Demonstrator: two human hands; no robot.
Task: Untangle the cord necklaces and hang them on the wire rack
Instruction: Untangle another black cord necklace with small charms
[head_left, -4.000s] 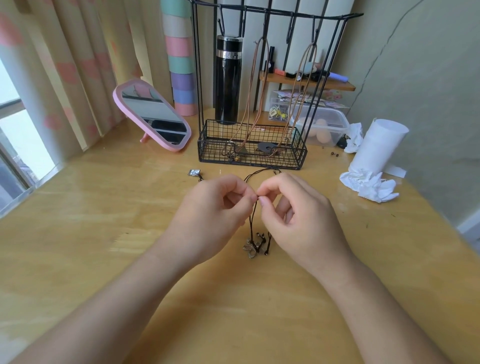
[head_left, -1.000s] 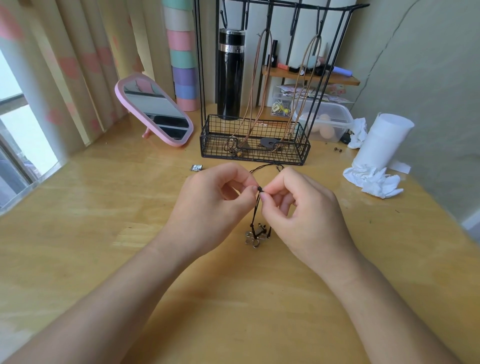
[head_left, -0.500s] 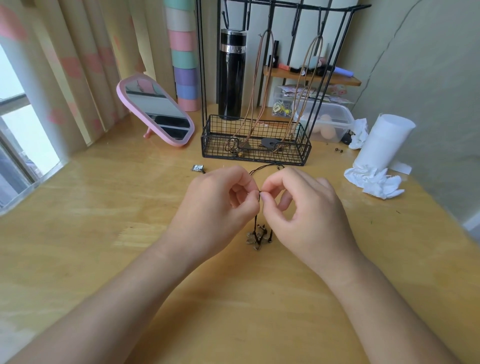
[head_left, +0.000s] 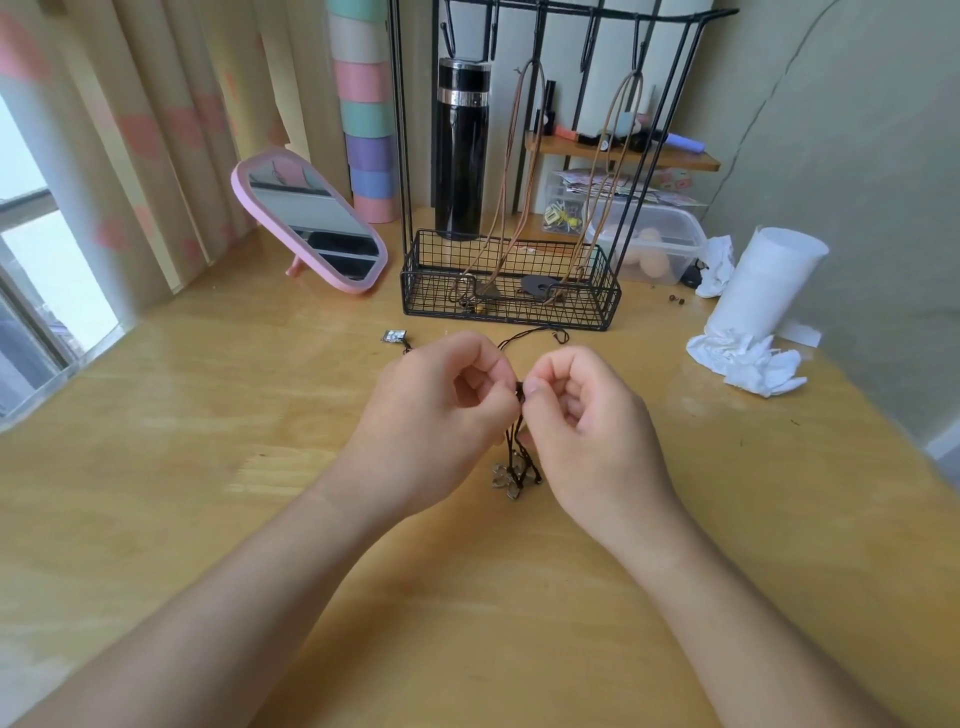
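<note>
A tangle of black cord necklaces (head_left: 517, 452) lies on the wooden table between my hands, its metal pendants (head_left: 506, 479) resting on the wood. My left hand (head_left: 441, 415) and my right hand (head_left: 592, 421) both pinch a small knot in the cord where their fingertips meet. A loop of the cord (head_left: 540, 335) runs out behind my hands towards the black wire rack (head_left: 511, 306). Two tan cord necklaces (head_left: 524, 171) hang from the rack's hooks, with their pendants down in its basket.
A small square pendant (head_left: 394, 336) lies on the table left of my hands. A pink mirror (head_left: 311, 223), a black flask (head_left: 462, 150), a clear plastic box (head_left: 649, 244), a white paper roll (head_left: 763, 280) and crumpled tissue (head_left: 748, 361) stand around the rack.
My hands have stayed together on the knot, with my fingers shifting slightly on it. The pendants have swung a little under my hands. My head has tilted a bit.
</note>
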